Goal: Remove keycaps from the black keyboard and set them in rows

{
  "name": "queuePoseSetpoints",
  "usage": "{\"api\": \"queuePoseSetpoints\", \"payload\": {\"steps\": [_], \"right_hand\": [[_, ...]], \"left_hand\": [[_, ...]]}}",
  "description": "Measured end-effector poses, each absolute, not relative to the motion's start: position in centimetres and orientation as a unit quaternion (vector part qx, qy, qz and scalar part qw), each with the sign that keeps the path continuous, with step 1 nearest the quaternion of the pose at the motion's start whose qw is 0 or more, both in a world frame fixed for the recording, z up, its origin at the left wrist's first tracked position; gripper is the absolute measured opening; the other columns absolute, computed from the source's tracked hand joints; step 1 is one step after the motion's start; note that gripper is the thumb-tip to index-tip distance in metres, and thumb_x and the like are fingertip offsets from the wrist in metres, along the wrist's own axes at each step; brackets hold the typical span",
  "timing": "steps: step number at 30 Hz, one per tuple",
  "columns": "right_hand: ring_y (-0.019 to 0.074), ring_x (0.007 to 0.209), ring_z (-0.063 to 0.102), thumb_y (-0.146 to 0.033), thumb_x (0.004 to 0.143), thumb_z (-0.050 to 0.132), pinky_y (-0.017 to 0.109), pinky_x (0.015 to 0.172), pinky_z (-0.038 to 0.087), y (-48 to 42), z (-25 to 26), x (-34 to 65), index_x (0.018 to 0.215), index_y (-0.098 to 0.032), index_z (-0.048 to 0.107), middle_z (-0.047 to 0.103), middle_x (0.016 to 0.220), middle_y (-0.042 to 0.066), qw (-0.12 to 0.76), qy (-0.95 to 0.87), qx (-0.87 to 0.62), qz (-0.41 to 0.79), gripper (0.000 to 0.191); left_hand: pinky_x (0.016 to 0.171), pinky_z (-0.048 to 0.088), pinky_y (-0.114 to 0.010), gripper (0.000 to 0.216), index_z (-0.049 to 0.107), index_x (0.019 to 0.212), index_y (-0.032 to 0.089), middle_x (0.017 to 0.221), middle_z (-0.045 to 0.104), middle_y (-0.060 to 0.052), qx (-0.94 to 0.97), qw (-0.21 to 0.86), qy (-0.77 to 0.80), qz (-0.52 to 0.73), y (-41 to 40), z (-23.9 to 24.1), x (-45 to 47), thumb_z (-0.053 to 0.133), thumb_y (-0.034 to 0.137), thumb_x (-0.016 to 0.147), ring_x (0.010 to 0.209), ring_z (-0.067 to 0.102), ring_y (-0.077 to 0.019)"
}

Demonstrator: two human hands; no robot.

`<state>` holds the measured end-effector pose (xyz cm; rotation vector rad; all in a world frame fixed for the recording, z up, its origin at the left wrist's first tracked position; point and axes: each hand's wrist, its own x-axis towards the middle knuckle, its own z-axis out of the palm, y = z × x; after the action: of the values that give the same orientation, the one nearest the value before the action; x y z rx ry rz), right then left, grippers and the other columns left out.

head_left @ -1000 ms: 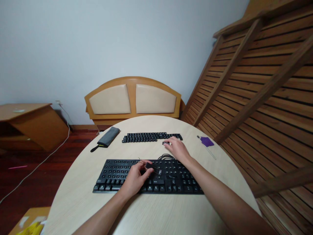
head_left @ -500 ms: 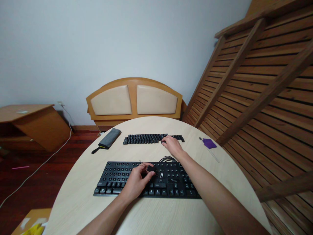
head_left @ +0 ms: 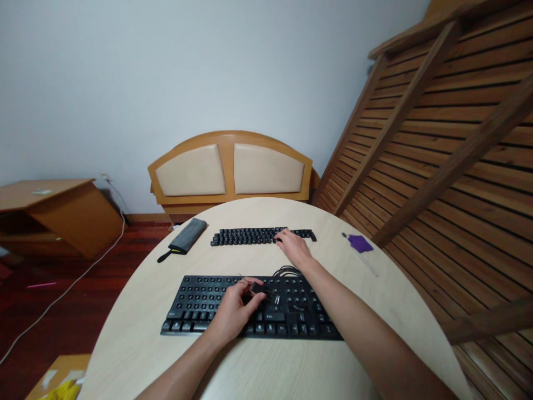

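A black keyboard frame (head_left: 195,305) with many keycaps off lies near me on the round pale table (head_left: 137,333). My left hand (head_left: 235,311) rests on its middle, fingers pinched round a small black keycap puller (head_left: 259,289). Farther back, loose black keycaps (head_left: 244,236) lie in neat rows. My right hand (head_left: 293,247) reaches to the right end of those rows, fingers curled down onto a keycap; I cannot see whether one is gripped. A coiled black cable (head_left: 285,271) lies just behind the keyboard.
A grey pouch (head_left: 185,235) lies at the table's back left. A purple-headed tool (head_left: 360,244) lies at the right. Behind the table stands a wooden headboard (head_left: 229,169). A slatted wooden frame (head_left: 437,144) leans at the right. A low wooden cabinet (head_left: 54,214) stands left.
My right hand has moved from a single keycap in front of the rows up onto the rows' right end. My left hand stays pinched on the puller over the keyboard.
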<state>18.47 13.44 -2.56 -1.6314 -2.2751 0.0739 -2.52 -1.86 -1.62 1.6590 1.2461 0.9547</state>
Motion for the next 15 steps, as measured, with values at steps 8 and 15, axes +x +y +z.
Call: {"api": "queuePoseSetpoints", "payload": {"steps": [8, 15], "right_hand": [[0.0182, 0.099, 0.064, -0.027, 0.094, 0.057, 0.026, 0.082, 0.047, 13.22, -2.26, 18.33, 0.113, -0.026, 0.067, 0.062, 0.115, 0.004, 0.172, -0.797, -0.578, 0.023, 0.022], [0.0191, 0.097, 0.065, -0.027, 0.093, 0.059, 0.027, 0.080, 0.048, 12.78, -1.93, 18.14, 0.113, -0.026, 0.067, 0.063, 0.115, 0.004, 0.180, -0.795, -0.579, 0.017, 0.022]], "left_hand": [[0.072, 0.047, -0.030, 0.022, 0.067, 0.101, 0.015, 0.099, 0.070, -0.007, 0.662, 0.409, 0.503, 0.376, -1.92, -1.76, -2.48, 0.061, 0.031, 0.085, 0.077, 0.062, -0.0183], [0.071, 0.046, -0.030, 0.023, 0.066, 0.104, 0.016, 0.098, 0.070, -0.006, 0.663, 0.410, 0.504, 0.372, -1.89, -1.82, -2.52, 0.061, 0.030, 0.085, 0.077, 0.062, -0.0185]]}}
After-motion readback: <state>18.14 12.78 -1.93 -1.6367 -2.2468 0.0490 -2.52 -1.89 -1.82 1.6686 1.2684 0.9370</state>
